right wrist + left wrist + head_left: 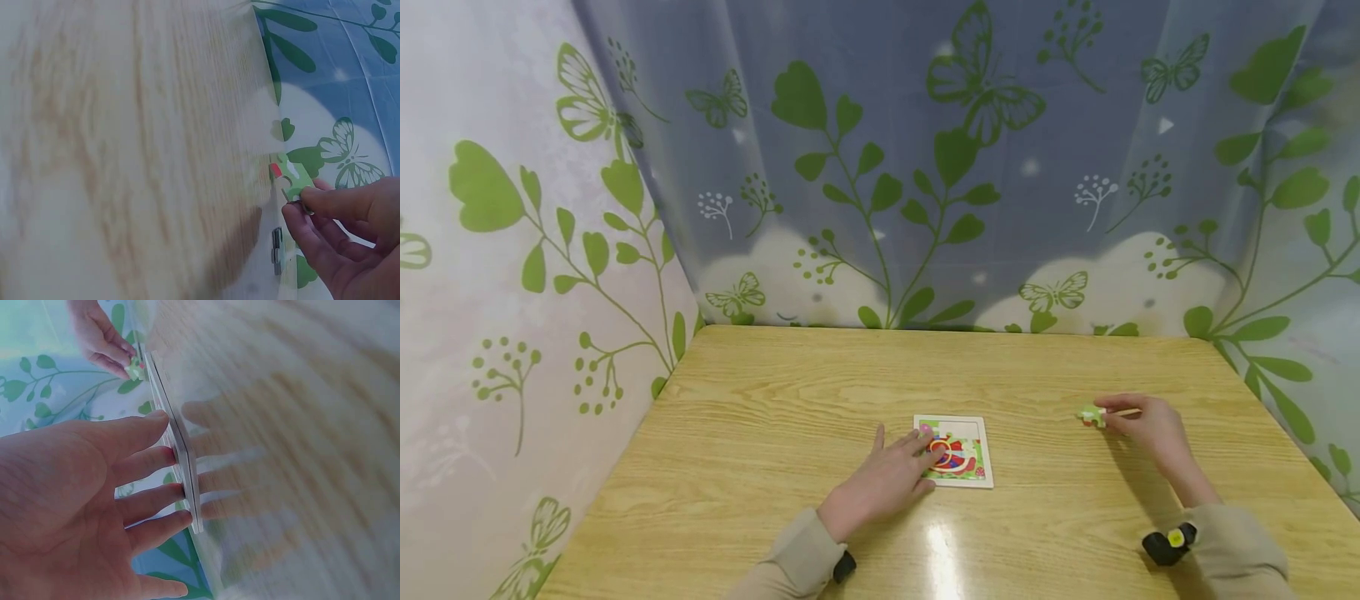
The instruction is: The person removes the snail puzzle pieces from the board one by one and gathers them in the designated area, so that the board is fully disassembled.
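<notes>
On the table lies a square jigsaw puzzle [955,482] with a white frame and a red, blue and green picture. Bare board shows in its upper part. My left hand [886,482] rests on its left side, fingers outstretched and covering part of the picture. From the left wrist view, the fingertips touch the puzzle's edge [190,481]. Off to the right, my right hand [1156,432] pinches a green jigsaw piece [1088,416] between thumb and fingers. The right wrist view shows this jigsaw piece [294,175] tilted, with red and white patches.
The wooden table [775,392] reaches back to a blue curtain [880,167] with green leaves and butterflies. Similar cloth hangs at both sides. A small grey-edged thing [277,250] stands out below the right hand's piece; its kind is unclear.
</notes>
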`<state>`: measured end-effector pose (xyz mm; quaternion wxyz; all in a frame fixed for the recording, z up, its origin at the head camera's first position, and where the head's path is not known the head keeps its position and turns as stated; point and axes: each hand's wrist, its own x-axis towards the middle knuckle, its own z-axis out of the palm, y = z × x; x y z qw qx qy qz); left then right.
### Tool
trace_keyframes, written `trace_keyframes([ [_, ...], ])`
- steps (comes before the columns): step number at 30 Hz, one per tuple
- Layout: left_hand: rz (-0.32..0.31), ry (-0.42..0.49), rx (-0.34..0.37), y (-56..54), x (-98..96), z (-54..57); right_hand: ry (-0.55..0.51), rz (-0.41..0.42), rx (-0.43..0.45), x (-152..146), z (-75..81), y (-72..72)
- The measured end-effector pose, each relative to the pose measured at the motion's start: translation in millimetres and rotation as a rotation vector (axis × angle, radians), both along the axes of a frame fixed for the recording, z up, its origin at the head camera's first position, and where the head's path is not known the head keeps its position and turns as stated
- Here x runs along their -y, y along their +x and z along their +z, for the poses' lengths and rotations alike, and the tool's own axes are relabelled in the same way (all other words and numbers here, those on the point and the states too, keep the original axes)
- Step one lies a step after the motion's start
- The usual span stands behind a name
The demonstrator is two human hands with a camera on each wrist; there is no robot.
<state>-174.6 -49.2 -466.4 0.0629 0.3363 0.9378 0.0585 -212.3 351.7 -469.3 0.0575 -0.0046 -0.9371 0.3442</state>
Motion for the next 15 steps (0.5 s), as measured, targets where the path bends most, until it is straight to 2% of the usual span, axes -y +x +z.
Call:
trace_keyframes([
  [3, 0.000, 0.003, 0.001, -0.1, 0.1, -0.9, 0.049, 0.011, -0.003, -1.2, -0.5, -1.5],
  [15, 0.001, 0.002, 0.006, -0.4, 0.1, -2.0, 0.114, 0.037, -0.019, -1.5, -2.9, -4.2],
])
